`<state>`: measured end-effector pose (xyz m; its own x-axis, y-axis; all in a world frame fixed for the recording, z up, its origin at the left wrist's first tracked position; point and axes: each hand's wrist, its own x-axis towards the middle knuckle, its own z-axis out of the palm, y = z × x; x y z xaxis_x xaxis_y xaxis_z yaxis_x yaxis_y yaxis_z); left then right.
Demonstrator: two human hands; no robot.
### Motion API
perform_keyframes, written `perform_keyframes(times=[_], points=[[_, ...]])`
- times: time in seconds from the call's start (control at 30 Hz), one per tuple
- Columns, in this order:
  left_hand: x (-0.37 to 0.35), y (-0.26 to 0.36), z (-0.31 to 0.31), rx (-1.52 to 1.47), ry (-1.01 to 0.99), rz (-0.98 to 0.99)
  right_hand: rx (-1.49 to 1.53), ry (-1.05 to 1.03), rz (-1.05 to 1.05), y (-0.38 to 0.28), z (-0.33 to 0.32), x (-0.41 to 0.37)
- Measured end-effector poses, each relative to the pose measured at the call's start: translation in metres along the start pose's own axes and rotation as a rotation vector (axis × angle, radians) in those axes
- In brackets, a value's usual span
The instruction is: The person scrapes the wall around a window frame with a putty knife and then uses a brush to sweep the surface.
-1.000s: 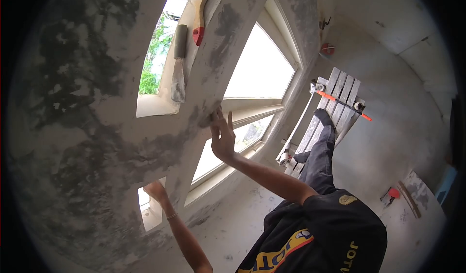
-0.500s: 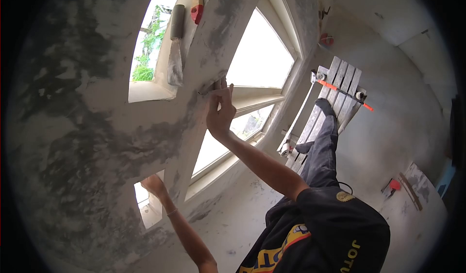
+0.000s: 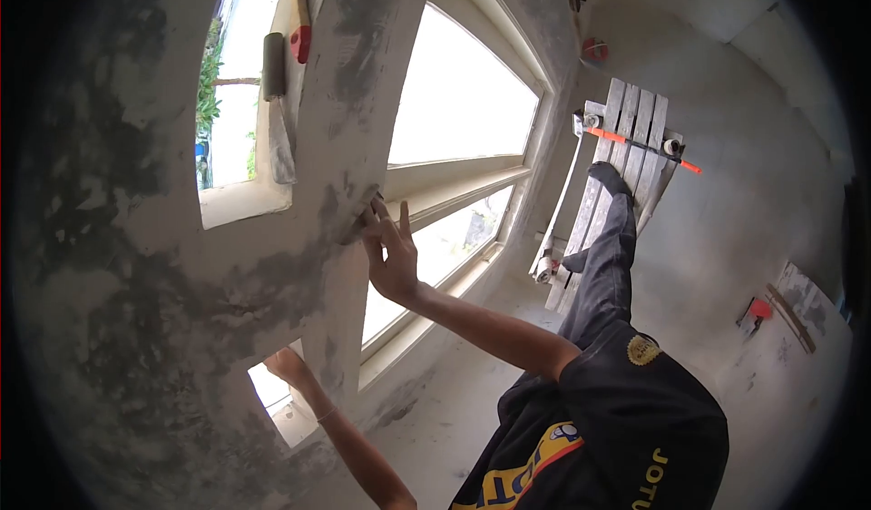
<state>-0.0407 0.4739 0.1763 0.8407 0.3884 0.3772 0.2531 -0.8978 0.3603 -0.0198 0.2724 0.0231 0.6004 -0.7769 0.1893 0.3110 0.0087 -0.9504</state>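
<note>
My right hand [image 3: 392, 258] is against the patchy grey wall [image 3: 345, 279], beside the large window frame [image 3: 454, 192]. Its thumb and fingers pinch a small dark thing, too hidden to name, while one finger sticks out. Lower down, my left hand [image 3: 287, 365] reaches into a small opening [image 3: 298, 424] and rests at its edge; its fingers are hidden. On the ledge of the upper-left window lie a scraper [image 3: 282, 152] with a grey handle and a tool with a wooden, red-tipped handle [image 3: 301, 43].
My feet are on a slatted wooden platform [image 3: 626, 133] with an orange strip [image 3: 608, 135] across it. A red and black tool [image 3: 758, 309] lies beside a wooden strip [image 3: 791, 318] on a board at the right. A red object [image 3: 594, 50] sits near the top.
The view has shifted, so the upper window and tools appear further left. My right hand appears lower and further left, still pinching at the wall. My left hand stays at the small opening.
</note>
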Motion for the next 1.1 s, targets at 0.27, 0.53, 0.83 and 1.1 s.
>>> perform_keyframes(times=[0.27,0.53,0.83,1.1], points=[[0.01,-0.012,0.0,0.006,0.013,-0.009,0.119,-0.009,0.18,-0.006,0.002,-0.012],[-0.007,0.025,-0.007,0.065,-0.081,-0.132,0.104,0.184,0.119,0.009,-0.003,0.133],[0.0,0.002,0.001,0.08,0.071,-0.058,0.19,0.275,0.106,0.003,-0.005,0.153],[-0.007,0.02,0.0,-0.028,0.0,-0.035,0.11,0.292,0.045,0.027,-0.014,0.199]])
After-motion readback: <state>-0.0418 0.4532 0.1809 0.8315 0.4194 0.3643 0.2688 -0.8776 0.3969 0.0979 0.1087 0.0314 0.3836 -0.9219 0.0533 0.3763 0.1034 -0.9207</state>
